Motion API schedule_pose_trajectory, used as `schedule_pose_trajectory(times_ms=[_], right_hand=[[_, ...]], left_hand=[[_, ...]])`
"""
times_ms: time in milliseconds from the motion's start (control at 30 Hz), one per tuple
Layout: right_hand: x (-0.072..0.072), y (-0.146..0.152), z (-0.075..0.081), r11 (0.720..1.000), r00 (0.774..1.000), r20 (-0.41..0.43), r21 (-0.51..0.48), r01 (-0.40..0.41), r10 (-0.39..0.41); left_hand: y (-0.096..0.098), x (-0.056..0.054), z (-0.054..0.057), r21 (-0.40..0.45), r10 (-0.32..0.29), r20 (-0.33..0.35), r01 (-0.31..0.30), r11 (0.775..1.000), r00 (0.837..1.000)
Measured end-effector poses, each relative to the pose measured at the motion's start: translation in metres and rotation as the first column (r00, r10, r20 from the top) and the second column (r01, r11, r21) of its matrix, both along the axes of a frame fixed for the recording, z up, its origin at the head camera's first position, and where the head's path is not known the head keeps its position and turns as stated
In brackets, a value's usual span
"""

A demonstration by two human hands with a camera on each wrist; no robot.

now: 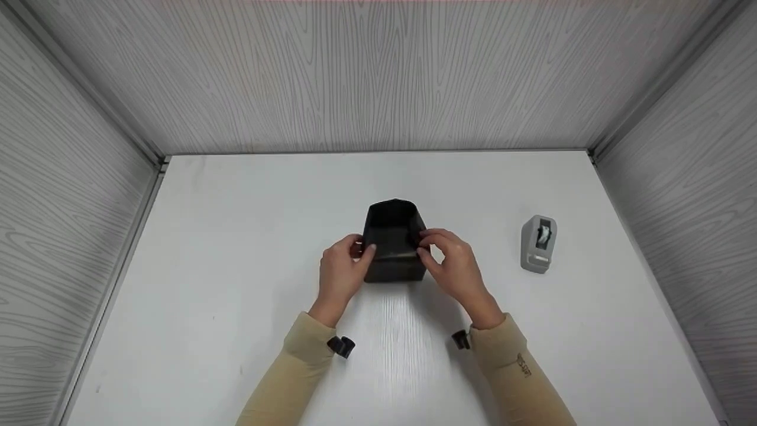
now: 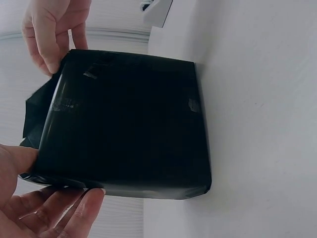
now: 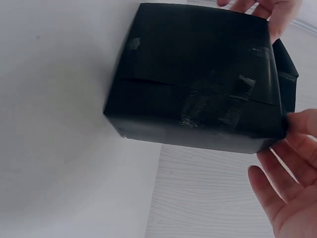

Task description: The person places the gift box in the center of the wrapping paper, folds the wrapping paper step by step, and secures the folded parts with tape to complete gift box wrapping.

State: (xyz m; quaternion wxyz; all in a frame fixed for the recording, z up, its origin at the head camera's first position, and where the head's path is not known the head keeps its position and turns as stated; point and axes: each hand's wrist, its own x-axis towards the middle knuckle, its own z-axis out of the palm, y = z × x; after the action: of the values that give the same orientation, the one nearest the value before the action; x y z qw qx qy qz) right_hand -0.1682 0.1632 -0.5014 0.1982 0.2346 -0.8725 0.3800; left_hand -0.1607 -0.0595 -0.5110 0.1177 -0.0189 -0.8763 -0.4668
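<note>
A black open-topped paper box point(image 1: 394, 269) stands on the white table between both hands, its far wall higher than the near one. My left hand point(image 1: 343, 269) pinches the left side of its rim, thumb over the edge and fingers along the outer wall. On the right side, my right hand point(image 1: 452, 266) pinches the rim between thumb and fingers. In the right wrist view, clear tape pieces point(image 3: 190, 109) cling to the black wall of the box. The left wrist view also shows a tape patch point(image 2: 194, 105) near the box's lower edge.
A grey tape dispenser point(image 1: 538, 244) with a roll in it stands to the right of the box. The white tabletop point(image 1: 236, 236) is bordered by wood-grain panels point(image 1: 378, 77) at the back and both sides.
</note>
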Motion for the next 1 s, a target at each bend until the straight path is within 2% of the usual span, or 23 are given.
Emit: schedule_pose_trajectory(times_ms=[200,400,567,767,900,1000], right_hand=[[0.0012,0.0003,-0.0049,0.991,0.995,-0.058,0.112,-0.076,0.083],[-0.0025,0.0010,-0.0068,0.974,0.988,-0.097,0.202,-0.102,0.124],[-0.0034,-0.0006,-0.0051,0.953,0.990,-0.082,0.289,-0.088,0.117],[-0.0043,-0.0058,-0.0039,0.903,0.991,-0.047,0.420,-0.093,0.124],[-0.0052,-0.0081,-0.0032,0.886,0.991,-0.036,0.453,-0.101,0.132],[-0.0055,-0.0073,-0.0034,0.884,0.990,-0.034,0.455,-0.104,0.133]], left_hand=[[0.0004,-0.0009,-0.0012,-0.005,0.004,-0.012,-0.004,1.000,1.000],[0.0003,-0.0011,-0.0008,-0.017,0.010,-0.010,-0.010,1.000,1.000],[0.0003,-0.0008,0.0003,-0.022,0.011,-0.009,-0.011,1.000,1.000],[0.0007,-0.0003,-0.0001,-0.026,0.010,-0.010,-0.010,1.000,1.000],[0.0008,-0.0009,-0.0006,-0.027,0.010,-0.008,-0.010,1.000,1.000],[0.0007,-0.0012,-0.0006,-0.024,0.011,0.007,-0.011,1.000,1.000]])
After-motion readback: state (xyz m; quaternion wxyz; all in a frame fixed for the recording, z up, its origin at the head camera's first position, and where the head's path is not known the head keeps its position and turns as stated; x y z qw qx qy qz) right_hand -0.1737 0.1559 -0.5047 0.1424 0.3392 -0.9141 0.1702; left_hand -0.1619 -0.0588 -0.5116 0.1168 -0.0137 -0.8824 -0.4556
